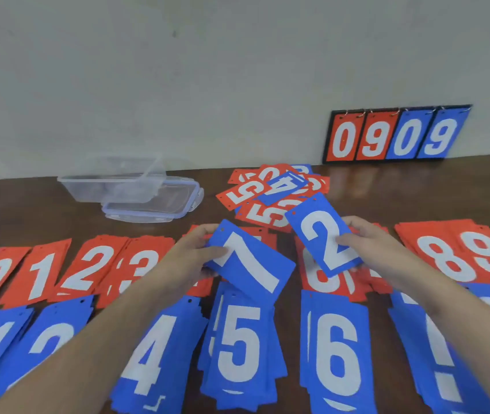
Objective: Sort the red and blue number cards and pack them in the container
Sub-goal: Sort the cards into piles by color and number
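Left hand (pixel 191 255) pinches a blue 7 card (pixel 255 264), right hand (pixel 369 243) pinches a blue 2 card (pixel 323 234), both held above sorted red and blue stacks on the table (pixel 417 189). Unsorted pile (pixel 270 192) behind; clear container (pixel 112 182) far left, resting on its lid (pixel 160 209).

Blue 7 card (pixel 251 265), blue 2 card (pixel 323 234) aloft

Two hands, each holding one blue card: blue 7 (pixel 249 264) and blue 2 (pixel 323 234). One clear container (pixel 112 183), one lid (pixel 160 204). One scoreboard (pixel 396 134) showing four cards. One unsorted pile (pixel 270 192). Sorted stacks partly hidden, count unclear.
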{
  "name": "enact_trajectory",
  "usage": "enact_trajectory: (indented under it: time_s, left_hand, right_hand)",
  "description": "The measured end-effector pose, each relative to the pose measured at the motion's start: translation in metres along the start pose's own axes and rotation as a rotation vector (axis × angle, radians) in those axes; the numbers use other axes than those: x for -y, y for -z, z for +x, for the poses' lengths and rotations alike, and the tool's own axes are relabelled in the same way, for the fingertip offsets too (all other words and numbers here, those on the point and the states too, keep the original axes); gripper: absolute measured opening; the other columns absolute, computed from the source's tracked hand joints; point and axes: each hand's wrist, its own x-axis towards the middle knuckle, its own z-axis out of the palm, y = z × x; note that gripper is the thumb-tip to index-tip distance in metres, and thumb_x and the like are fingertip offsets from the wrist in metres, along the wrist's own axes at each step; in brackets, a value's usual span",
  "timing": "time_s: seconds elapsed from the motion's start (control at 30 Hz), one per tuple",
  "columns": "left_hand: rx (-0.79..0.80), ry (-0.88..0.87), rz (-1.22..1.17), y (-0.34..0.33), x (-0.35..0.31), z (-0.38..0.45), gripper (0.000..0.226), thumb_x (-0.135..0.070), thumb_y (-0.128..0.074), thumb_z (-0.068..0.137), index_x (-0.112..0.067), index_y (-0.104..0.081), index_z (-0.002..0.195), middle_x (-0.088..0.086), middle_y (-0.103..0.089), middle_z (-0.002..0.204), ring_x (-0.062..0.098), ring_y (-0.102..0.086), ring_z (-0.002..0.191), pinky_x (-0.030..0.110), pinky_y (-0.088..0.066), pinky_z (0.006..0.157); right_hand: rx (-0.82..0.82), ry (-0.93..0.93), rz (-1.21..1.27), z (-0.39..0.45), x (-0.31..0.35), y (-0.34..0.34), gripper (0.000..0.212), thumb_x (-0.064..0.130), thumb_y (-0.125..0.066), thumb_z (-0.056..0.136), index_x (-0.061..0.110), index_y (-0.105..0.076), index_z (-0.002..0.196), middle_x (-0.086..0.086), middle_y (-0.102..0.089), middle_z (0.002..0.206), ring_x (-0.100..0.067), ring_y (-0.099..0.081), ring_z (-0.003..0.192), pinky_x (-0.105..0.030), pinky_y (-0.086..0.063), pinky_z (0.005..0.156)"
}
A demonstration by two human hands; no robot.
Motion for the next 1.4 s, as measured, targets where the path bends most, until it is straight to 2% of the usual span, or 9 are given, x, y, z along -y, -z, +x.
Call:
enact_trajectory:
  time_s: [0.2, 0.4, 0.5, 0.67, 0.8, 0.9, 1.0, 1.27, 1.4]
  left_hand:
    - [0.232, -0.032, 0.147, -0.093, -0.018, 0.035, 0.027, -0.012, -0.063, 0.098, -0.024, -0.058, 0.121, 0.001, -0.076, 0.103, 0.021, -0.072, 0.096, 0.033, -0.054, 0.071]
    - [0.474, -0.042, 0.269, -0.182, -0.024, 0.041, 0.028, -0.011, -0.063, 0.098, -0.025, -0.058, 0.121, 0.000, -0.076, 0.109, 0.016, -0.072, 0.101, 0.039, -0.058, 0.086]
    - [0.570, -0.038, 0.291, -0.218, -0.018, 0.042, 0.030, -0.006, -0.063, 0.096, -0.025, -0.059, 0.119, 0.008, -0.072, 0.115, 0.021, -0.072, 0.101, 0.037, -0.058, 0.077]
    - [0.674, -0.131, 0.439, -0.261, -0.005, 0.045, 0.036, -0.009, -0.068, 0.094, -0.028, -0.058, 0.122, 0.004, -0.070, 0.116, 0.017, -0.070, 0.102, 0.032, -0.058, 0.083]
    - [0.679, -0.324, 0.729, -0.277, 0.003, 0.051, 0.047, -0.018, -0.071, 0.092, -0.034, -0.053, 0.133, -0.006, -0.056, 0.123, 0.009, -0.052, 0.118, 0.013, -0.046, 0.080]
    - [0.599, -0.465, 0.942, -0.284, 0.009, 0.054, 0.052, -0.025, -0.074, 0.089, -0.035, -0.052, 0.135, -0.010, -0.054, 0.120, 0.013, -0.050, 0.118, 0.029, -0.046, 0.093]
    - [0.523, -0.589, 1.108, -0.287, 0.009, 0.056, 0.051, -0.034, -0.075, 0.087, -0.041, -0.052, 0.133, -0.019, -0.047, 0.128, 0.009, -0.039, 0.120, 0.029, -0.028, 0.096]
    - [0.463, -0.624, 0.910, -0.289, 0.004, 0.060, 0.026, -0.032, -0.071, 0.091, -0.042, -0.060, 0.112, -0.018, -0.053, 0.120, 0.010, -0.046, 0.115, 0.038, -0.042, 0.102]
    - [0.456, -0.592, 0.842, -0.280, 0.004, 0.065, 0.020, -0.028, -0.068, 0.093, -0.039, -0.062, 0.108, -0.019, -0.056, 0.113, 0.008, -0.051, 0.113, 0.031, -0.046, 0.096]
  right_hand:
    - [-0.209, -0.058, 0.086, -0.049, -0.041, 0.068, 0.020, 0.013, -0.052, 0.099, 0.023, -0.066, 0.109, -0.009, -0.072, 0.092, -0.024, -0.063, 0.074, -0.035, -0.046, 0.058]
    - [-0.417, -0.159, 0.160, -0.094, -0.083, 0.110, 0.017, 0.017, -0.053, 0.100, 0.025, -0.066, 0.107, -0.005, -0.070, 0.096, -0.022, -0.062, 0.079, -0.035, -0.046, 0.061]
    - [-0.483, -0.210, 0.182, -0.114, -0.098, 0.123, 0.016, 0.017, -0.054, 0.099, 0.023, -0.067, 0.106, -0.002, -0.067, 0.083, -0.023, -0.058, 0.072, -0.033, -0.045, 0.057]
    - [-0.592, -0.215, 0.214, -0.141, -0.114, 0.138, 0.018, 0.013, -0.055, 0.098, 0.027, -0.066, 0.097, 0.001, -0.065, 0.079, -0.013, -0.059, 0.058, -0.023, -0.041, 0.046]
    - [-0.625, -0.220, 0.223, -0.156, -0.128, 0.151, 0.014, 0.018, -0.058, 0.097, 0.029, -0.067, 0.098, 0.004, -0.068, 0.080, -0.019, -0.058, 0.069, -0.029, -0.043, 0.055]
    - [-0.655, -0.218, 0.250, -0.165, -0.134, 0.162, 0.013, 0.015, -0.060, 0.095, 0.026, -0.068, 0.099, 0.004, -0.071, 0.075, -0.018, -0.058, 0.064, -0.029, -0.042, 0.053]
    - [-0.652, -0.219, 0.253, -0.170, -0.137, 0.169, 0.012, 0.014, -0.060, 0.095, 0.022, -0.067, 0.101, -0.002, -0.074, 0.083, -0.020, -0.064, 0.071, -0.031, -0.048, 0.056]
    - [-0.636, -0.241, 0.233, -0.169, -0.146, 0.166, 0.014, 0.019, -0.064, 0.092, 0.027, -0.069, 0.103, -0.002, -0.076, 0.090, -0.022, -0.067, 0.078, -0.034, -0.049, 0.063]
    - [-0.602, -0.228, 0.233, -0.155, -0.138, 0.154, 0.010, 0.022, -0.065, 0.094, 0.027, -0.064, 0.102, -0.001, -0.075, 0.089, -0.020, -0.064, 0.076, -0.030, -0.049, 0.061]
